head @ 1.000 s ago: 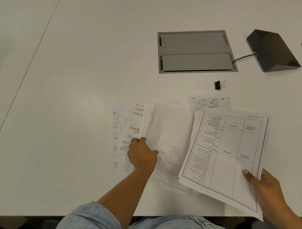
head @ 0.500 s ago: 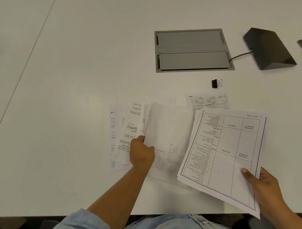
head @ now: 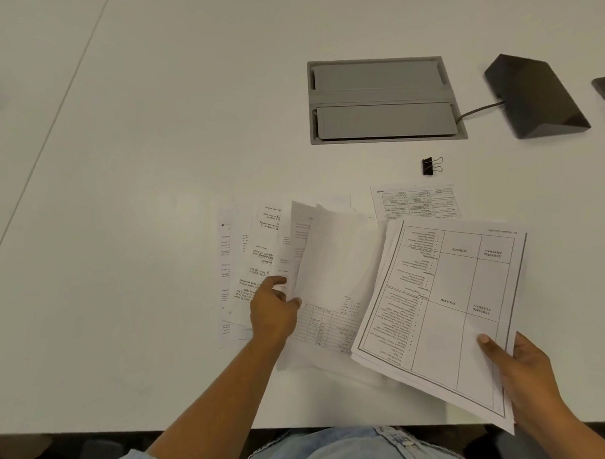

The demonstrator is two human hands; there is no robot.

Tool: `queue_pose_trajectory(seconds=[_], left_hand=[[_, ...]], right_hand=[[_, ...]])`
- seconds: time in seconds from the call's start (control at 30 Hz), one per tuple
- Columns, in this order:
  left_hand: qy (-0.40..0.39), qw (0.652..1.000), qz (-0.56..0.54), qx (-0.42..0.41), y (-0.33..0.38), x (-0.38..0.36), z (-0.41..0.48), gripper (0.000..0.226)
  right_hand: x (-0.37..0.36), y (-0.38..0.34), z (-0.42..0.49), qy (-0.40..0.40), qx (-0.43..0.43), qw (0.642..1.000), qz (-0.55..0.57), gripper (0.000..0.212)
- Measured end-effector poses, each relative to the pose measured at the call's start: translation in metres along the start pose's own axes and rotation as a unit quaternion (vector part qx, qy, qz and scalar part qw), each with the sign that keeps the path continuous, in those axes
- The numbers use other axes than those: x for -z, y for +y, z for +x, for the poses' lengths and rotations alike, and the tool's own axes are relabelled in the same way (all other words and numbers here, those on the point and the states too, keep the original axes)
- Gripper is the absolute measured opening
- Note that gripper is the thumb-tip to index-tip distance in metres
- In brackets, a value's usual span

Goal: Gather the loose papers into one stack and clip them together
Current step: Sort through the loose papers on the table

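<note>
While right hand [head: 525, 376] clamps a partial stack [head: 444, 303], left hand [head: 273, 309] pinches one lifted sheet [head: 333, 262]; other papers [head: 250, 251] loose, binder clip [head: 431, 165] unused.

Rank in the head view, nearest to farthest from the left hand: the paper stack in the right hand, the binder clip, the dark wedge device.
From the left hand, pinching the loose sheets:
1. The paper stack, just right of it, gripped by the right hand.
2. The binder clip, beyond the sheets, up and right.
3. The dark wedge device, far right.
</note>
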State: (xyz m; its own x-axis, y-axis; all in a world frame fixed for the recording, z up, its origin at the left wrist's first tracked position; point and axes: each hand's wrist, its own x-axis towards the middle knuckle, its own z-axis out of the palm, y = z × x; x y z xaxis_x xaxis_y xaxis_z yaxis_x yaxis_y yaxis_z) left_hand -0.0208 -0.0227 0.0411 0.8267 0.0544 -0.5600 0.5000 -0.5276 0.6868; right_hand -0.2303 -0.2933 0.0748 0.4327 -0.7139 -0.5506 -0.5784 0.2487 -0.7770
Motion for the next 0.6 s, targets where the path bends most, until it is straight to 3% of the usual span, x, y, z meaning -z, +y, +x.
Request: queue_pose_trajectory(seconds=[0.1, 0.17, 0.2, 0.43, 0.6], left_hand=[[-0.037, 0.998, -0.05, 0.01, 0.002, 0.001, -0.001, 0.008], [-0.022, 0.997, -0.071, 0.022, 0.002, 0.001, -0.001, 0.033], [-0.019, 0.996, -0.081, 0.026, 0.003, 0.001, -0.001, 0.035], [0.02, 0.995, -0.102, 0.004, 0.004, 0.008, -0.003, 0.017], [0.045, 0.994, -0.103, -0.006, 0.011, 0.019, -0.003, 0.032]], right_hand=[[-0.001, -0.001, 0.0, -0.003, 0.003, 1.0, 0.011, 0.012], [-0.001, -0.002, -0.001, -0.002, 0.005, 1.0, 0.014, 0.01], [-0.001, -0.004, -0.002, -0.002, 0.007, 1.0, 0.014, 0.013], [0.0, 0.001, 0.0, -0.004, 0.004, 1.0, 0.0, 0.018], [-0.003, -0.002, -0.002, -0.004, 0.01, 1.0, 0.012, 0.018]])
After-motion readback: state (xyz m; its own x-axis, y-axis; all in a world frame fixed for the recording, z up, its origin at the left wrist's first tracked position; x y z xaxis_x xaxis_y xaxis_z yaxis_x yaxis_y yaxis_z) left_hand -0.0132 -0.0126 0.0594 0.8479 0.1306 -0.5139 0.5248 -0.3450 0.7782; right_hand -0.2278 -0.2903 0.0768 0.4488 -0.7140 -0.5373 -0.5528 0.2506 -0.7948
